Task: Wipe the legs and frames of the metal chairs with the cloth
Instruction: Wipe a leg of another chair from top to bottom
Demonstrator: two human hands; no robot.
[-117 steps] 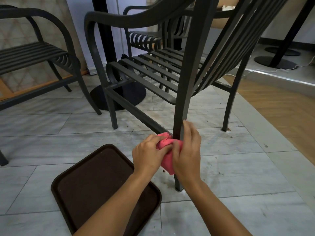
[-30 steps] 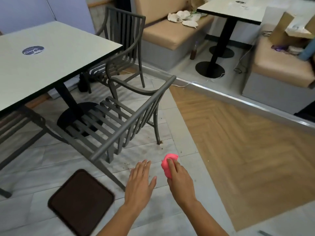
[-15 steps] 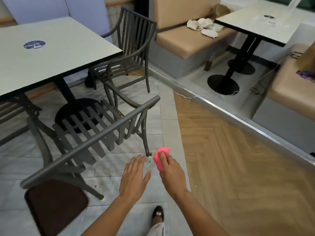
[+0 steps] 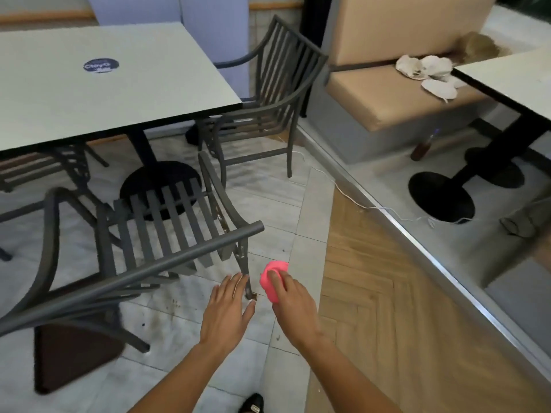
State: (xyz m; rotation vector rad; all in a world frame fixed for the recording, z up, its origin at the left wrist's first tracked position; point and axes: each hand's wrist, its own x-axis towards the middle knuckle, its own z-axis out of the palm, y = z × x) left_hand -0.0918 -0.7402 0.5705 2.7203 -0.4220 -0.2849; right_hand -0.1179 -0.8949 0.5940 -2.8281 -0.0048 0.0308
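A: Item one, cloth [image 4: 272, 280]?
B: Pink, bunched; right hand [image 4: 293, 302] is gripping it, fingers curling over the top. It is hanging just right of the near chair [image 4: 167, 234] and its rear leg [image 4: 244, 269], apparently not touching the metal.

A: Item two, left hand [image 4: 228, 311]?
B: Holding nothing, fingers straight and slightly spread, tips lying beside the leg's foot.

A: Leg's long axis?
B: Running up and away from the fingers towards the backrest rail. The cloth hand is sitting nearer mid-leg, so probably wiping next.

A: Other stock?
B: Second chair [image 4: 277, 93] standing beyond the table [image 4: 104, 84].
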